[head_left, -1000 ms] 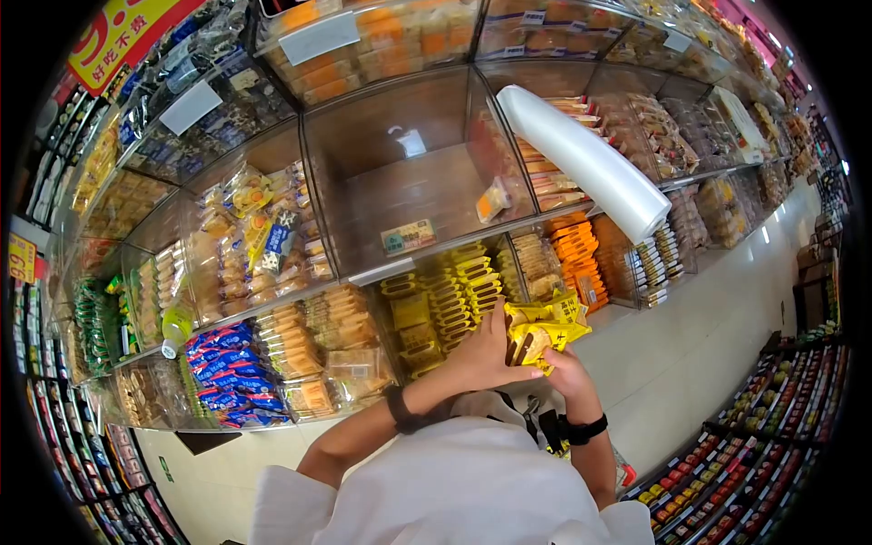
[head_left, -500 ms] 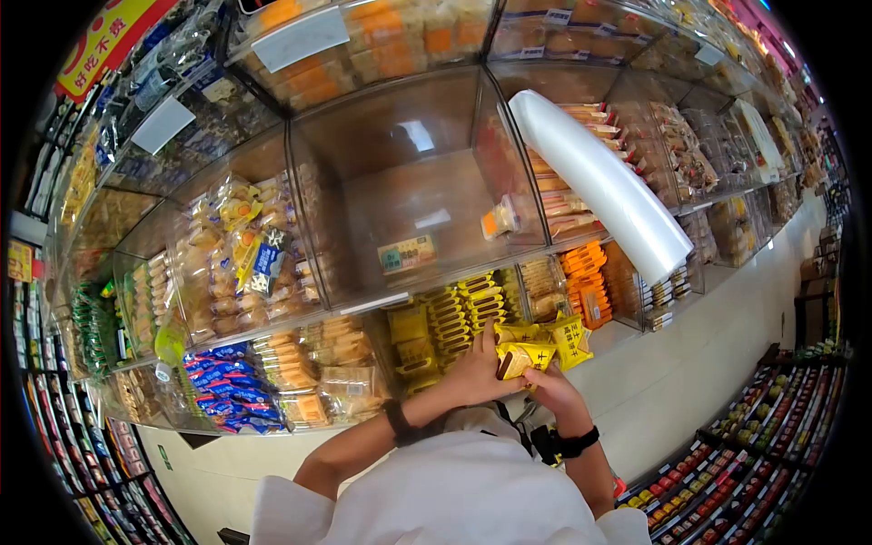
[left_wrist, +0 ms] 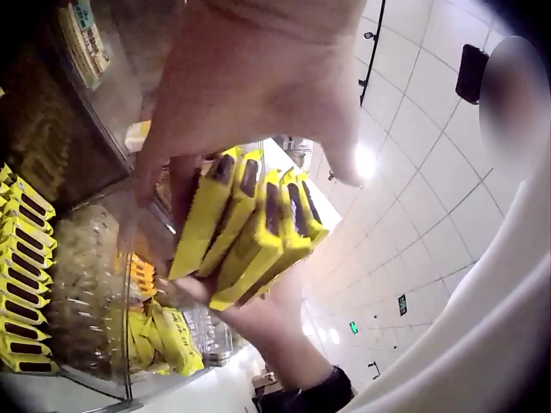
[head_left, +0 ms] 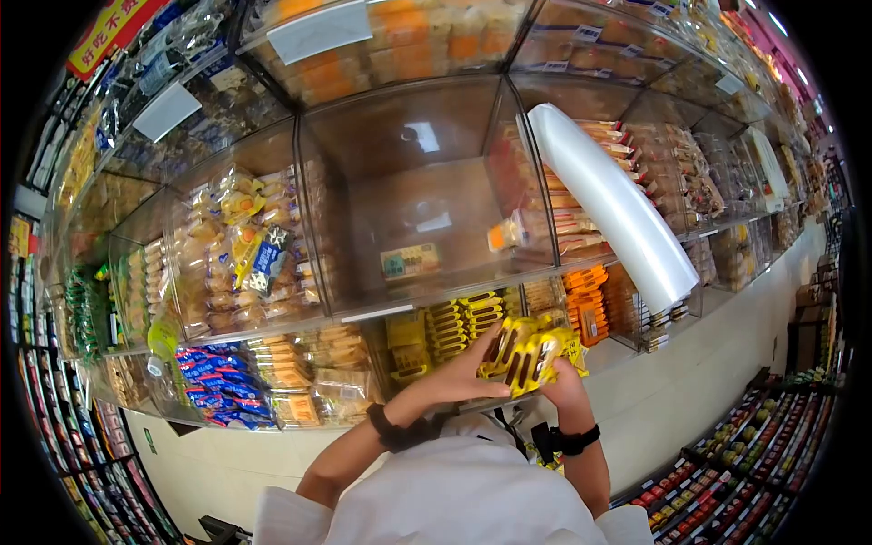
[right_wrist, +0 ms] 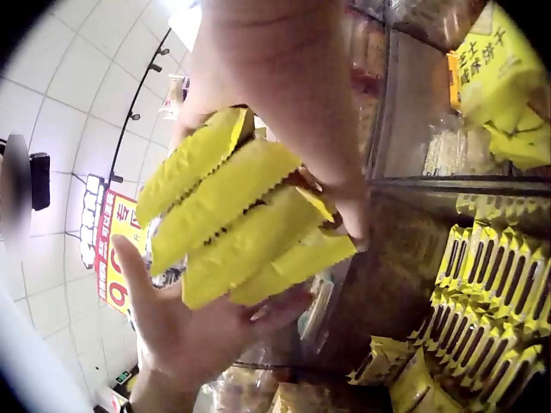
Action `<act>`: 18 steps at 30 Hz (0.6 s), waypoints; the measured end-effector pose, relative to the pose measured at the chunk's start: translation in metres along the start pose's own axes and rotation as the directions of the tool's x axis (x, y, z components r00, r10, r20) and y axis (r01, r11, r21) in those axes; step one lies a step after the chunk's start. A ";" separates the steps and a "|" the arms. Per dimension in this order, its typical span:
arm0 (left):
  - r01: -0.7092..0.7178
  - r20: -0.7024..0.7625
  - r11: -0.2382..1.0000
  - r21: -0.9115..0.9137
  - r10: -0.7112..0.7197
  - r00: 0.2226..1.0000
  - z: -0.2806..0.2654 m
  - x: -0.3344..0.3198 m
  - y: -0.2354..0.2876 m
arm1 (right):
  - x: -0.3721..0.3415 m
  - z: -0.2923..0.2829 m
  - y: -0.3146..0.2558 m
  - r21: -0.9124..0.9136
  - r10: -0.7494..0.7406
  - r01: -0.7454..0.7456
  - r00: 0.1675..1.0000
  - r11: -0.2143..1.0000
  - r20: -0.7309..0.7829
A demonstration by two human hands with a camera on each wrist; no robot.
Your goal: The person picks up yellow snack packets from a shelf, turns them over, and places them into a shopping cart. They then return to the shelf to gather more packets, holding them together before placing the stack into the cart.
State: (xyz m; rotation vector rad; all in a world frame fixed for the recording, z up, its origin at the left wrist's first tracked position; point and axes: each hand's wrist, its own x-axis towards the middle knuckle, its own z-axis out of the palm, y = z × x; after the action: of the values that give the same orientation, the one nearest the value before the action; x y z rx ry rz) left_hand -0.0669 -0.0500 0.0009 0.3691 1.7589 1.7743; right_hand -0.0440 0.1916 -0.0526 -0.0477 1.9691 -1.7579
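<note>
Several yellow packets of sandwich biscuits [head_left: 522, 359] stand side by side as a stack between my two hands, over the front of the shelf. My left hand [head_left: 465, 374] curves round the stack's left side, thumb and fingers spread wide. From the right, my right hand [head_left: 568, 389] grips the packets, its fingers partly hidden behind them. In the left wrist view the packets [left_wrist: 258, 228] show dark filling at their upper ends. More yellow packets [right_wrist: 504, 77] lie beside the stack in the right wrist view.
Rows of like yellow packets [head_left: 454, 322] fill a bin just beyond my hands. Orange packets [head_left: 586, 304] stand to its right, blue ones [head_left: 227, 386] to the left. A white plastic bag roll [head_left: 613, 209] juts over the bins. A green-labelled bottle [head_left: 162, 343] stands farther left.
The packets between my hands have turned from lying flat, faces up, to standing on edge in a stack. Both hands have shifted round them, the left spreading wider.
</note>
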 end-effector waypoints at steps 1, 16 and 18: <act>-0.018 -0.027 0.978 -0.209 0.013 1.000 0.004 -0.002 -0.009 | -0.002 0.000 0.001 -0.106 -0.032 0.027 0.998 0.994 -0.045; -0.464 -0.614 0.672 -0.577 0.017 0.789 0.055 0.017 0.008 | 0.020 0.081 -0.070 0.686 0.063 0.281 0.901 0.671 -0.430; -0.426 -0.571 0.629 -0.650 -0.033 0.821 0.051 0.017 0.010 | 0.014 0.084 -0.071 0.560 0.016 0.263 0.896 0.786 -0.444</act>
State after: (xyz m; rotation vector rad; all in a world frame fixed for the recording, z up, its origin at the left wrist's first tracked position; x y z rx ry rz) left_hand -0.0519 0.0018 0.0111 -0.3498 1.0920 2.8000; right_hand -0.0455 0.0969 0.0057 0.4785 1.5718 -2.6002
